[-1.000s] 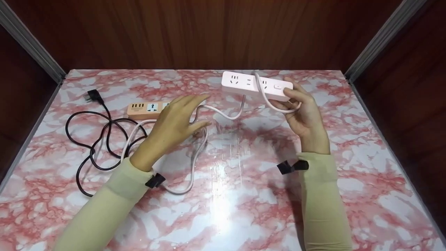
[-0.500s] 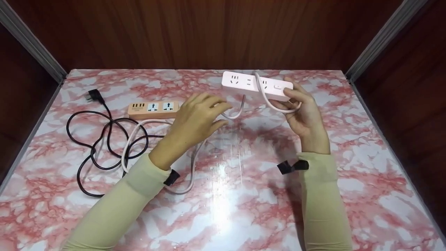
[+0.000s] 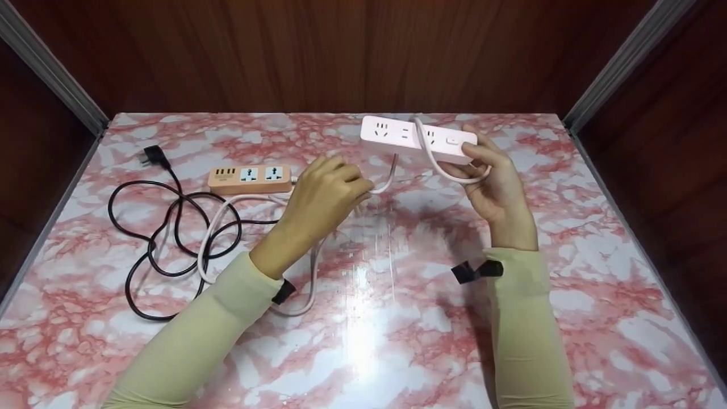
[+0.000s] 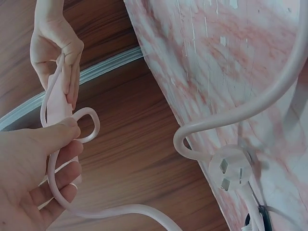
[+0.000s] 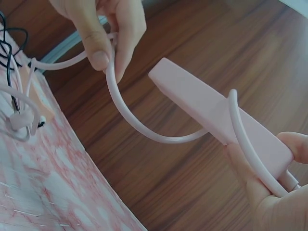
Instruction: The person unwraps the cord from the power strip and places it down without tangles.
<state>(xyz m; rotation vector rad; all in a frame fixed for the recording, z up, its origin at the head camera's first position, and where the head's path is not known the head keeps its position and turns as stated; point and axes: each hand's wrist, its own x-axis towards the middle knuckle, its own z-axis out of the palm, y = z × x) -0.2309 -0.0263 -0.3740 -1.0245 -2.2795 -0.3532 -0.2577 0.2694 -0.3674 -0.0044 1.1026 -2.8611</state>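
Observation:
My right hand grips the right end of a pinkish-white power strip, raised over the far part of the table. Its pale cord leaves the strip near that hand and passes once around the body. In the left wrist view, my left hand pinches this cord between thumb and fingers, left of the strip. Between the hands the cord sags in a curve, as the right wrist view shows. Beyond my left hand it trails down to the table. The cord's round three-pin plug shows in the left wrist view.
An orange power strip with USB ports lies at the left. Its black cord spreads in tangled loops, crossed by the pale cord, toward a black plug. Dark wooden panels close the back and sides of the marbled table.
My left hand has moved right, away from the orange strip, and its fingers have closed on the pale cord. My right hand holds the white strip almost unmoved.

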